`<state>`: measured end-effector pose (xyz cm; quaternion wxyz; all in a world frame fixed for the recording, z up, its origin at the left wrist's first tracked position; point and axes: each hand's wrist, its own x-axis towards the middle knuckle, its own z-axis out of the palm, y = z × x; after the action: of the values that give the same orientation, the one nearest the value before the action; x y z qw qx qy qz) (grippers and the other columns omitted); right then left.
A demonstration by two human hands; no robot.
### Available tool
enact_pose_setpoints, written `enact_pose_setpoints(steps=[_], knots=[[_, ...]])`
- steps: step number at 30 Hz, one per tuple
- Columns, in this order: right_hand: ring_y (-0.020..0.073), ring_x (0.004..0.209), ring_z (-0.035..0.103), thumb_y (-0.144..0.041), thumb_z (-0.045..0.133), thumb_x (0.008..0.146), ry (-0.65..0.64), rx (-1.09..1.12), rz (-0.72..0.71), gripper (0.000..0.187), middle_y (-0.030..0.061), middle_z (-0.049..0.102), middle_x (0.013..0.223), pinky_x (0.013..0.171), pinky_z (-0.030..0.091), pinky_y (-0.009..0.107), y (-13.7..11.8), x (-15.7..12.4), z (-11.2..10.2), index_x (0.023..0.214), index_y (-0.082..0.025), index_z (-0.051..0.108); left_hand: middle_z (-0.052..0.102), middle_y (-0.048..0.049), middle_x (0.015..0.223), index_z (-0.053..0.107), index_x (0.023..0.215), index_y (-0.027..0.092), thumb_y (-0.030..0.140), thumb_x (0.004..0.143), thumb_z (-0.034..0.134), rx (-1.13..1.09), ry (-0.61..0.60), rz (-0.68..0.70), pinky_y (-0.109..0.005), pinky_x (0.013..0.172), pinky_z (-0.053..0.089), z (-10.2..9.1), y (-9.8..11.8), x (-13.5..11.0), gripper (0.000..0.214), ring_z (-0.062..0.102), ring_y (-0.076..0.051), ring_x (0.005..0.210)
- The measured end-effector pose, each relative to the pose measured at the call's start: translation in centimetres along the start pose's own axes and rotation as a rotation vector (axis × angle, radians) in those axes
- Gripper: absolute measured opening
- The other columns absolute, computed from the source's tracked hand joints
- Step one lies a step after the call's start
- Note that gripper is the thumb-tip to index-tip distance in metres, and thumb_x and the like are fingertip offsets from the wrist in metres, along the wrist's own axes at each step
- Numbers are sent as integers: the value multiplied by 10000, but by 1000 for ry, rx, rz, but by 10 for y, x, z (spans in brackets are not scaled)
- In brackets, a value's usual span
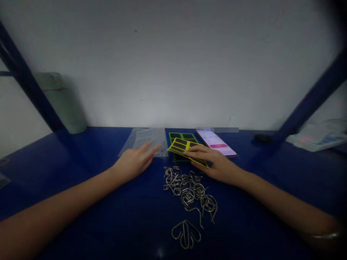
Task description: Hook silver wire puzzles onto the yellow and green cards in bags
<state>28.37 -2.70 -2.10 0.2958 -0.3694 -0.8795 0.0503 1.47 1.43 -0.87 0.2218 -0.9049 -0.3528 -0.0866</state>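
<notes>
Hands flat on bags and card, middle of the table (94,187).
Left hand (134,162) open and empty, fingertips pressing the clear bags (146,139), likely to steady them. Right hand (214,162) lies on the yellow card (180,145), askew on the green card (184,136); cannot tell if it pinches. Wire loops (189,187) heaped near.

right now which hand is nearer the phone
Right. The right hand lies on the yellow card, just beside the phone; the left hand is farther off, on the clear bags.

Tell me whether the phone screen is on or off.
On: the slim smartphone beside the right hand glows white with a pink bar across its screen.
</notes>
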Motion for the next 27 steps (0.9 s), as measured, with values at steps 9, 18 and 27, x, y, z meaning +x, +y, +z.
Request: enact_pose_setpoints(steps=[9,18,27], knots=[[203,1169,396,-14,474,656,-169,-98,91,673,61,426,1286,969,343,424,7,-7,-3,1275,-249,351,361,-91,1317,266,1296,174,-21,797,279,-168,149,347,-392,953,361,-1,-3,-2,536,310,-214,1220],[189,1202,348,-90,497,750,-196,-156,53,533,62,424,1289,995,302,418,-1,-5,-8,1252,-233,387,560,-122,943,522,1072,123,191,873,377,-57,209,256,-334,657,514,-1,-3,-4,256,566,-207,844],[184,1171,394,-85,500,734,-93,-142,-80,573,43,430,1286,963,357,399,-7,-11,-21,1265,-253,363,572,-93,1113,538,1094,122,284,873,390,-241,315,60,-334,874,455,7,1,-6,311,539,-188,1023]])
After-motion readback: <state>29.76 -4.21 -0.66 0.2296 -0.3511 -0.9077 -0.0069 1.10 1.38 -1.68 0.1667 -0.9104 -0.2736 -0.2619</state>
